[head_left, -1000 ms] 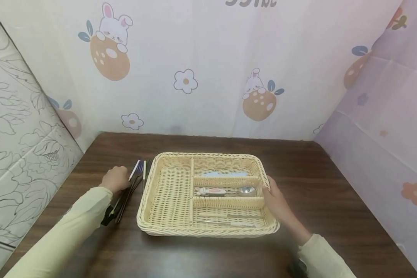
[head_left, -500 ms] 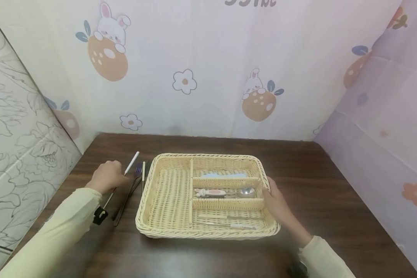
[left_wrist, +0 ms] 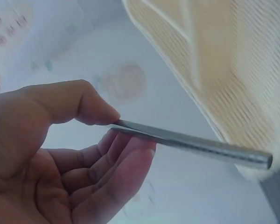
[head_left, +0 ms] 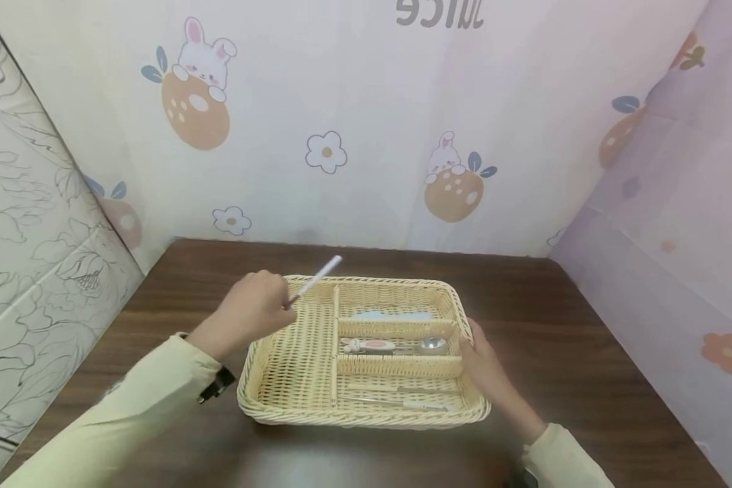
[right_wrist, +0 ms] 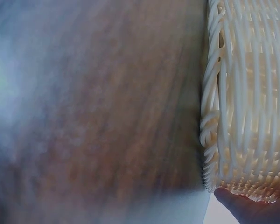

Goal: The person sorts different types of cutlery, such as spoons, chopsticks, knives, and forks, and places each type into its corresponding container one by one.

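Observation:
A cream wicker cutlery tray (head_left: 366,419) sits on the table, divided into a wide left compartment and three narrow right ones. Over the left compartment, my left hand (head_left: 247,313) pinches a slim white-handled utensil (head_left: 320,276) between thumb and fingers. Its handle points up and to the right; its other end is hidden, so its kind cannot be told. In the left wrist view, the utensil's handle (left_wrist: 200,145) looks silvery. My right hand (head_left: 484,362) grips the tray's right rim. A spoon with a rabbit-shaped handle (head_left: 372,346) lies in the middle right compartment.
Slim utensils (head_left: 423,405) lie in the front right compartment. Something light blue (head_left: 390,316) lies in the back one. The dark wood table (head_left: 555,318) is bounded by printed curtains behind and at both sides.
My left hand has risen from the table left of the tray and moved right with the white-handled utensil. The forks there are now hidden behind the arm. My right hand stays on the rim.

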### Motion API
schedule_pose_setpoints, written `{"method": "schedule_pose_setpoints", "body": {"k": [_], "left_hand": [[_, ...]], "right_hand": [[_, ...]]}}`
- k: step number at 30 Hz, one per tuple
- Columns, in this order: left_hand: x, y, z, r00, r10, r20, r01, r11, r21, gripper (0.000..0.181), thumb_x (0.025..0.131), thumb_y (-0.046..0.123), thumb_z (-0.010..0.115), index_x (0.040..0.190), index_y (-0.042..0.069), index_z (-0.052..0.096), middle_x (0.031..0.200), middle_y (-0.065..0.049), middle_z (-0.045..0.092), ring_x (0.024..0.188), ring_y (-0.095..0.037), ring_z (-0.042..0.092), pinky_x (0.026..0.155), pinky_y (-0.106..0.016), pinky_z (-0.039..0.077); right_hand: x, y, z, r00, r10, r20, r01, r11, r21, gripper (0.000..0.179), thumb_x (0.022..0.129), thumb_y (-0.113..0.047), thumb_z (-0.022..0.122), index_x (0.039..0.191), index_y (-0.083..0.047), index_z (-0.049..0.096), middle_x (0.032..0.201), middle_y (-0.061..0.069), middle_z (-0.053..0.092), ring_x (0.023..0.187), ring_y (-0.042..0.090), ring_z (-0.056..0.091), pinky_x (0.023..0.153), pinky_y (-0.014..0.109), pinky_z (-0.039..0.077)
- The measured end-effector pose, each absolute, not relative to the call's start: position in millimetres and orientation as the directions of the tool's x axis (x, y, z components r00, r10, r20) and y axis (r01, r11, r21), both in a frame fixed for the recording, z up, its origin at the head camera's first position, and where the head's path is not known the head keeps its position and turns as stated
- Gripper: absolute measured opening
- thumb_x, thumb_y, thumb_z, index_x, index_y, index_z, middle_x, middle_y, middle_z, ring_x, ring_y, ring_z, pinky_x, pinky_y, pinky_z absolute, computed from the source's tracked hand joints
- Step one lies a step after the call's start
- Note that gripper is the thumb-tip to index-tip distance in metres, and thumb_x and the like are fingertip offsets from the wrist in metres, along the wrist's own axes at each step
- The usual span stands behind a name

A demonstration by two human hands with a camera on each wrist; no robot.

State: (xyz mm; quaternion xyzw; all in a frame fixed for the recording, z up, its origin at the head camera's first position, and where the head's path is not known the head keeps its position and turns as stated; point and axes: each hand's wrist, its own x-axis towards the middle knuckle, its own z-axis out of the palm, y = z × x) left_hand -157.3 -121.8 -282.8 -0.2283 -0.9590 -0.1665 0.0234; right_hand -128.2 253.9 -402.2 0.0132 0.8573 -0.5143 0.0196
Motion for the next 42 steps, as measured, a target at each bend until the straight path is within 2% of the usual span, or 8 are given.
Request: {"method": "schedule_pose_setpoints", "body": {"k": [6, 11, 16, 22, 29, 35, 39, 42], "left_hand": [[-145.4, -66.7, -280.3, -0.759, 0.632, 0.159, 0.651, 0.727, 0.219, 0.026, 0.07, 0.004, 0.064, 0.056, 0.014, 0.045, 0.051, 0.006, 0.035, 0.048, -0.009, 0.03, 0.043, -0.022, 0.027], [-142.4, -26.1, -280.2, -0.656, 0.749, 0.098, 0.746, 0.622, 0.237, 0.024, 0.075, 0.007, 0.069, 0.061, 0.013, 0.051, 0.054, 0.006, 0.038, 0.049, -0.008, 0.032, 0.044, -0.02, 0.029], [-142.3, 7.9, -289.2, -0.582, 0.812, -0.027, 0.785, 0.571, 0.24, 0.016, 0.075, 0.005, 0.07, 0.067, 0.011, 0.057, 0.057, 0.007, 0.043, 0.051, -0.007, 0.036, 0.047, -0.017, 0.036], [-140.7, 34.3, -302.9, -0.559, 0.82, -0.123, 0.776, 0.569, 0.273, 0.018, 0.077, 0.005, 0.073, 0.074, 0.013, 0.057, 0.064, 0.006, 0.05, 0.054, -0.007, 0.044, 0.05, -0.017, 0.041], [-139.0, 52.6, -323.4, -0.482, 0.859, -0.173, 0.859, 0.502, 0.097, 0.017, 0.077, 0.007, 0.071, 0.071, 0.015, 0.058, 0.065, 0.007, 0.05, 0.057, -0.007, 0.046, 0.051, -0.018, 0.04], [-143.7, 51.6, -331.6, -0.47, 0.86, -0.198, 0.867, 0.492, 0.077, 0.016, 0.079, 0.013, 0.073, 0.074, 0.015, 0.058, 0.064, 0.008, 0.05, 0.056, -0.006, 0.045, 0.051, -0.017, 0.039], [-146.4, 49.4, -335.6, -0.475, 0.85, -0.226, 0.864, 0.499, 0.06, 0.019, 0.083, 0.02, 0.073, 0.072, 0.015, 0.057, 0.065, 0.008, 0.05, 0.056, -0.006, 0.044, 0.052, -0.017, 0.04], [-148.0, 49.4, -340.7, -0.475, 0.84, -0.263, 0.86, 0.506, 0.062, 0.017, 0.083, 0.014, 0.07, 0.073, 0.015, 0.057, 0.066, 0.007, 0.051, 0.058, -0.007, 0.046, 0.054, -0.018, 0.041]], "right_hand": [[-127.8, 255.1, -401.9, -0.999, -0.014, -0.037, 0.027, 0.465, -0.885, 0.053, 0.104, -0.015, 0.029, 0.15, 0.0, 0.008, 0.148, 0.03, 0.024, 0.134, 0.042, 0.028, 0.108, 0.053, 0.019], [-128.2, 254.9, -401.5, -1.0, -0.003, -0.025, 0.02, 0.483, -0.876, 0.052, 0.104, -0.016, 0.03, 0.15, 0.0, 0.011, 0.146, 0.031, 0.027, 0.132, 0.043, 0.031, 0.108, 0.054, 0.02], [-125.6, 254.2, -402.4, -1.0, -0.013, -0.021, 0.014, 0.435, -0.9, 0.051, 0.102, -0.012, 0.031, 0.149, -0.002, 0.014, 0.145, 0.03, 0.029, 0.13, 0.044, 0.034, 0.106, 0.055, 0.025], [-123.9, 254.4, -404.7, -0.999, -0.027, 0.043, -0.051, 0.44, -0.897, 0.048, 0.102, -0.007, 0.03, 0.147, 0.002, 0.016, 0.139, 0.033, 0.035, 0.125, 0.045, 0.039, 0.104, 0.056, 0.027], [-126.7, 253.7, -400.2, -1.0, 0.006, -0.012, 0.014, 0.427, -0.904, 0.048, 0.104, -0.013, 0.029, 0.149, -0.003, 0.015, 0.136, 0.03, 0.042, 0.112, 0.037, 0.053, 0.097, 0.047, 0.039], [-126.6, 252.5, -398.1, -0.999, 0.004, -0.053, 0.05, 0.398, -0.916, 0.049, 0.104, -0.015, 0.029, 0.15, -0.005, 0.014, 0.134, 0.031, 0.043, 0.105, 0.036, 0.058, 0.092, 0.046, 0.045], [-127.7, 252.6, -399.5, -0.997, 0.006, -0.071, 0.068, 0.391, -0.918, 0.049, 0.104, -0.017, 0.029, 0.15, -0.007, 0.013, 0.137, 0.03, 0.041, 0.109, 0.038, 0.056, 0.094, 0.048, 0.044], [-128.2, 253.1, -400.3, -0.998, 0.009, -0.066, 0.064, 0.407, -0.911, 0.05, 0.104, -0.016, 0.029, 0.15, -0.006, 0.012, 0.14, 0.03, 0.037, 0.117, 0.039, 0.05, 0.1, 0.05, 0.037]]}}
